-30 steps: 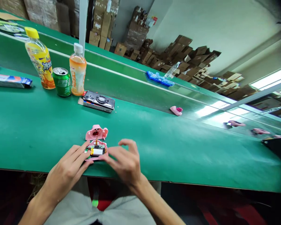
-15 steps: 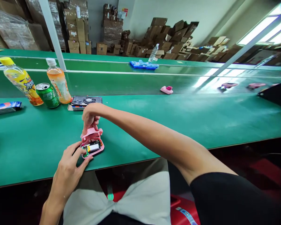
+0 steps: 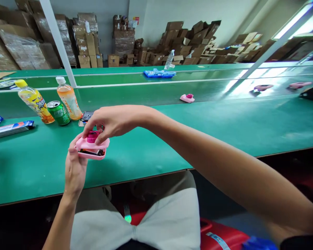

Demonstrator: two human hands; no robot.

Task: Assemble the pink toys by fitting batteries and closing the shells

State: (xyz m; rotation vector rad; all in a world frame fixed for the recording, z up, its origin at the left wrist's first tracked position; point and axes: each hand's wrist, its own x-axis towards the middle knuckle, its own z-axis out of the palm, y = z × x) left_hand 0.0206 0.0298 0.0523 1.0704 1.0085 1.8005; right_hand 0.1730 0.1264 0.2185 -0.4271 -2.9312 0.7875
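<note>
Just above the green bench, my left hand (image 3: 77, 166) is closed around the left side of a pink toy camera's lower shell (image 3: 96, 157). Over that shell sits the pink cover (image 3: 103, 142), tilted, with a gap at the front where dark inner parts and a bit of the battery show. My right hand (image 3: 106, 121) reaches across from the right. Its thumb and fingers grip the cover around the magenta lens ring (image 3: 92, 136). The far edge of the two halves is hidden by my fingers.
Behind my hands stand a yellow-capped bottle (image 3: 36, 102), a green can (image 3: 58, 113) and an orange drink bottle (image 3: 70, 100). A dark boxed item (image 3: 87, 116) is partly hidden by my right hand. Another pink camera piece (image 3: 187, 98) lies farther back; a long box (image 3: 11, 130) lies left.
The camera has been lifted and turned. The cover, hinged open behind the shell before, now lies over it. My right hand has come round on top, gripping at the lens ring.
</note>
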